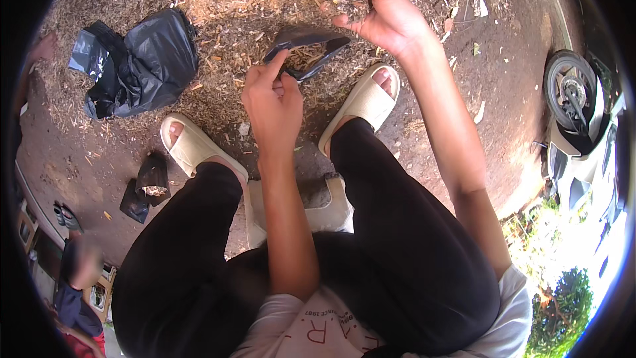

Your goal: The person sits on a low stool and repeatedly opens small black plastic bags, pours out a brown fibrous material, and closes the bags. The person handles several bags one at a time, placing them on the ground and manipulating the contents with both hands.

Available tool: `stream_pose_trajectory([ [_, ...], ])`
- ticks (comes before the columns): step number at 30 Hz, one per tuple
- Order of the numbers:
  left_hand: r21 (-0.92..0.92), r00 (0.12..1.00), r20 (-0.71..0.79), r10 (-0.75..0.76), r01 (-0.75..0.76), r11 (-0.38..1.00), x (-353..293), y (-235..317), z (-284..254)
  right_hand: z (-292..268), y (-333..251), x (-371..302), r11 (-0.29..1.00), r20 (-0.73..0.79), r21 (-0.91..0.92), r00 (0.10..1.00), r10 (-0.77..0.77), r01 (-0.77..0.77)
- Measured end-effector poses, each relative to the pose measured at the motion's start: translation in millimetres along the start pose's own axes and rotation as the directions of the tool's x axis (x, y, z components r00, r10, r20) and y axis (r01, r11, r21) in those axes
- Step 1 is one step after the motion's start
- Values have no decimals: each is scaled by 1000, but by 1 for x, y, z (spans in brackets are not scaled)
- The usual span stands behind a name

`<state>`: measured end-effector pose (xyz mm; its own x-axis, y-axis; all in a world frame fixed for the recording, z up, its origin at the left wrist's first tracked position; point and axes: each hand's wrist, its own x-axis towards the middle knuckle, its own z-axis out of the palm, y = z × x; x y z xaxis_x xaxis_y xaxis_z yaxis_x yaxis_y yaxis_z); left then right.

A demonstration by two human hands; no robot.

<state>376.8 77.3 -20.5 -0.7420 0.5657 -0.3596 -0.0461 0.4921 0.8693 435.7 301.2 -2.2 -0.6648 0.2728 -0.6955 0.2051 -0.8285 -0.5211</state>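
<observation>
My left hand grips the near rim of a small black plastic bag. The bag's mouth gapes upward, and some wood shavings show inside it. Beyond and to the right of the bag, my right hand hovers over the shavings-covered ground. Its fingers are curved and spread apart; whether a few shavings cling to them I cannot tell. Loose wood shavings cover the soil in front of me.
A large black plastic bag lies at the left. Small black bags, one filled with shavings, stand near my left sandal. A motorcycle is parked at the right. Another person is at the lower left.
</observation>
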Motion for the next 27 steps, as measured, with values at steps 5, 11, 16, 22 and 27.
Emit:
stream_pose_trajectory([
  [5, -6, 999, 49, 14, -14, 1000, 7, -9, 1, 6, 0, -10, 984, 51, -93, 988, -148, 152],
  [11, -72, 997, 70, 9, -4, 997, 8, -10, 3, 26, 25, -19, 918, 107, -379, 991, -84, 119],
  [16, -119, 997, 69, -23, 31, 992, 9, -16, 6, 36, 50, -9, 476, 95, -863, 980, -175, 169],
  [22, -107, 997, 77, -24, 32, 994, 10, -4, 3, 30, 69, -8, 207, 392, -838, 820, -418, 506],
  [27, -171, 999, 35, -2, 8, 985, 10, -12, 3, 34, 61, -22, 330, 363, -819, 870, -335, 469],
])
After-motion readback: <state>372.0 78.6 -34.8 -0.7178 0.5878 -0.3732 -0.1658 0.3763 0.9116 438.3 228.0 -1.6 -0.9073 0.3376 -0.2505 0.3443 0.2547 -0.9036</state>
